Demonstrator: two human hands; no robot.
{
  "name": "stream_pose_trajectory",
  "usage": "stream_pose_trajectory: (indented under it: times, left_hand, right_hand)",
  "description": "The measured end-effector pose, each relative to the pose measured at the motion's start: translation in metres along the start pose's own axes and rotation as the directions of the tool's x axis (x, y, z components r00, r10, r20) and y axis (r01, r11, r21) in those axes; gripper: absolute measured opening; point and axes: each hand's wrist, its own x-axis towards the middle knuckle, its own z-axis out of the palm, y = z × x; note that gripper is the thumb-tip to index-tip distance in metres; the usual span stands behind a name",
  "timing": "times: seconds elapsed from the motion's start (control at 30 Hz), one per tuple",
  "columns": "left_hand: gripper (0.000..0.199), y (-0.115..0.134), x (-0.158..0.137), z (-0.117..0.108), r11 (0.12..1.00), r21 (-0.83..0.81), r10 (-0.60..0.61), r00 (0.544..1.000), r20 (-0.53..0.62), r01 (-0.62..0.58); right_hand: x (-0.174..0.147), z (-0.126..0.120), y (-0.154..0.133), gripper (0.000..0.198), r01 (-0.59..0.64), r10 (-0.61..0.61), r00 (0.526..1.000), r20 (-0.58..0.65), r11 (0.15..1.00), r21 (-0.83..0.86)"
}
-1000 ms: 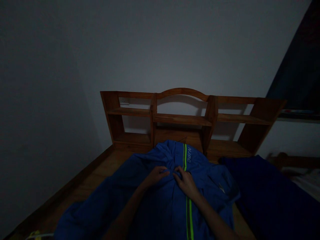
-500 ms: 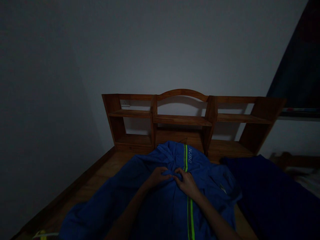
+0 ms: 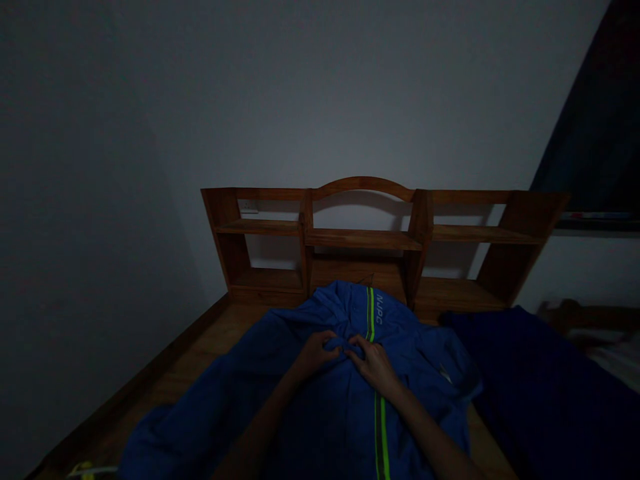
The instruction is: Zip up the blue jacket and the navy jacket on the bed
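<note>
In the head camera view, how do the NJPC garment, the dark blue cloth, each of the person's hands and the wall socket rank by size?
Largest to smallest:
1. NJPC garment
2. Dark blue cloth
3. Left hand and right hand: too alike to rank
4. Wall socket

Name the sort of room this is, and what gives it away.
Probably a bedroom or dorm room: a wooden shelf unit stands like a headboard at one end of a bed-like wooden platform, with a blue garment spread on it.
</note>
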Motion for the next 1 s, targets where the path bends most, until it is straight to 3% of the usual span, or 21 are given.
stream_pose_trajectory:
  times: [0.2, 0.37, 0.47, 0.63, 0.77, 1.0]
  left_hand:
    - [0.025, 0.013, -0.002, -0.003, 0.998, -0.045, -0.034, 0.999, -0.018, 0.033]
    - [0.03, 0.024, -0.004, -0.006, 0.99, -0.141, -0.016, 1.0, 0.001, 0.016]
    - [0.031, 0.028, -0.006, -0.005, 0.991, -0.131, 0.003, 1.0, -0.013, -0.004]
    - [0.028, 0.035, -0.009, -0.005, 0.993, 0.114, 0.053, 0.991, -0.125, -0.038]
    - [0.021, 0.046, -0.003, -0.011, 0.928, 0.363, 0.176, 0.956, -0.236, -0.082]
    - [0.019, 0.064, 0.01, -0.009, 0.819, 0.551, 0.251, 0.964, -0.093, -0.16]
  right_hand:
    - [0.0, -0.001, -0.003, 0.016, 0.019, -0.017, 0.998, -0.056, 0.999, 0.049]
    - [0.0, -0.003, -0.007, 0.031, -0.002, 0.008, 0.997, -0.077, 0.997, 0.079]
    - [0.0, -0.003, -0.007, 0.03, 0.015, -0.011, 0.998, -0.059, 0.997, 0.073]
    - [0.002, -0.001, -0.006, 0.025, -0.016, 0.013, 0.996, -0.088, 0.999, -0.029]
    - [0.006, -0.011, -0.001, 0.026, -0.113, 0.075, 0.978, -0.196, 0.974, -0.194]
    - [0.008, -0.042, 0.021, 0.029, -0.303, 0.134, 0.913, -0.386, 0.856, -0.42]
